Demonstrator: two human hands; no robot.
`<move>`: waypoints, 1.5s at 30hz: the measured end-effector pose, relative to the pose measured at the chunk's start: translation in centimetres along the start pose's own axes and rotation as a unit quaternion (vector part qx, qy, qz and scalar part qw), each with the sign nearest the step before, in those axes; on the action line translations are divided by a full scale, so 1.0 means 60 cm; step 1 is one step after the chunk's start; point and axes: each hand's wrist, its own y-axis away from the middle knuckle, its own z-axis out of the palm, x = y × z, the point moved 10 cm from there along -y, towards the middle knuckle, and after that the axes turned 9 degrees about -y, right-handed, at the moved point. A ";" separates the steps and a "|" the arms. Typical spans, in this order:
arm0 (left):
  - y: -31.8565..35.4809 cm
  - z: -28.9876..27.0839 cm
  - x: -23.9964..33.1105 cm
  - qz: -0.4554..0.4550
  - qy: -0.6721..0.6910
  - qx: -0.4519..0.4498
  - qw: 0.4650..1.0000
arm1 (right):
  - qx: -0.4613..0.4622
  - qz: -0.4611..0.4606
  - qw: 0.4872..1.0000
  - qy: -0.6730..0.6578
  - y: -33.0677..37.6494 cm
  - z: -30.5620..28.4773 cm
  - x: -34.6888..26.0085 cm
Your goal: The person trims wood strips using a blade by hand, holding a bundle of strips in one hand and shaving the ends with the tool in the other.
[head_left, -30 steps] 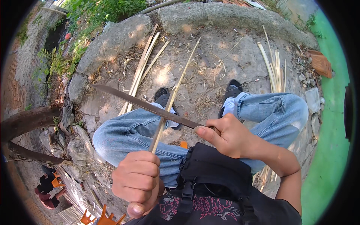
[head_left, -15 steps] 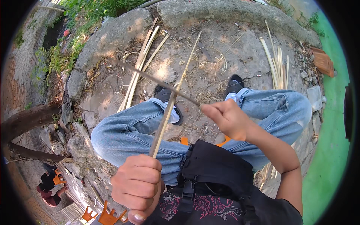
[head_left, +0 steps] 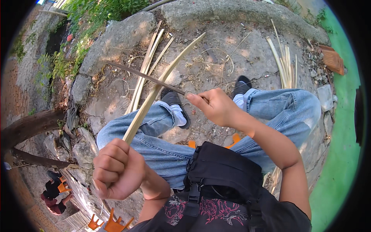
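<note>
My left hand (head_left: 116,170) is clenched around the near end of a long pale bamboo strip (head_left: 162,85), which runs away from me up and to the right over my left knee. My right hand (head_left: 218,106) grips the handle of a long dark knife (head_left: 143,76). Its blade points left and away and lies across the strip about halfway along it. I sit with both legs in blue jeans and black shoes on the stony ground.
More split bamboo strips (head_left: 145,65) lie on the ground beyond my left foot, and another bundle (head_left: 284,63) lies at the right. Large stones (head_left: 116,38) edge the far side. A green surface (head_left: 344,154) borders the right. Orange chairs (head_left: 110,222) sit below left.
The knife has slid away from me along the strip, from near my left hand to about its middle. My right hand moved up with it. My left hand stayed in place.
</note>
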 end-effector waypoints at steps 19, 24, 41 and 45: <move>0.029 0.008 0.007 -0.037 -0.035 0.072 0.996 | 0.100 0.027 0.994 -0.034 0.021 0.000 0.059; 0.028 0.008 0.001 -0.034 -0.031 0.085 0.995 | 0.059 0.009 0.998 -0.037 0.050 0.034 0.021; 0.021 -0.044 -0.003 -0.033 -0.025 0.188 0.981 | 0.038 -0.012 0.998 -0.050 0.035 0.057 0.028; 0.024 -0.062 -0.014 -0.049 -0.020 0.229 0.972 | 0.189 0.117 0.974 -0.033 -0.037 -0.026 0.210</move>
